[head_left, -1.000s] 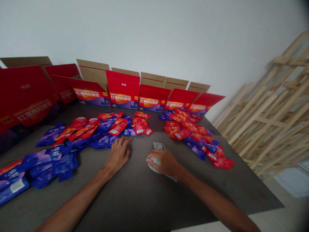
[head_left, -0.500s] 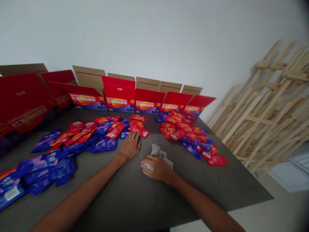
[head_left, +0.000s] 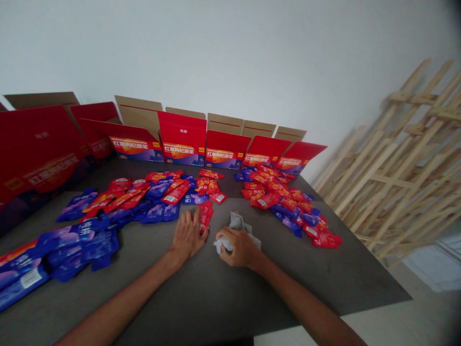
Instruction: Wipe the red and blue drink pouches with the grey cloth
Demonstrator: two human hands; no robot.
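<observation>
My left hand (head_left: pixel 187 234) lies low over the table with a red sachet (head_left: pixel 205 216) at its thumb and forefinger. The sachet rests on the tabletop, its near end partly hidden by the hand. To the right, my right hand (head_left: pixel 236 246) is closed round a crumpled light grey cloth (head_left: pixel 240 223), which bulges out above and beside the fingers and touches the table. Just beyond the left hand are more red sachets (head_left: pixel 207 185) and a heap of blue and red sachets (head_left: pixel 158 190).
Red printed cartons (head_left: pixel 183 144) with raised flaps line the back against the wall; a larger red carton (head_left: pixel 39 154) stands at left. Blue sachets (head_left: pixel 72 250) lie front left, a mixed sachet pile (head_left: pixel 288 202) at right. Wooden frames (head_left: pixel 389 178) lean beyond the table's right edge.
My left hand has drawn back towards me, and a red sachet has come along with it, away from the heap. The right hand stays on the cloth. The view has shifted slightly.
</observation>
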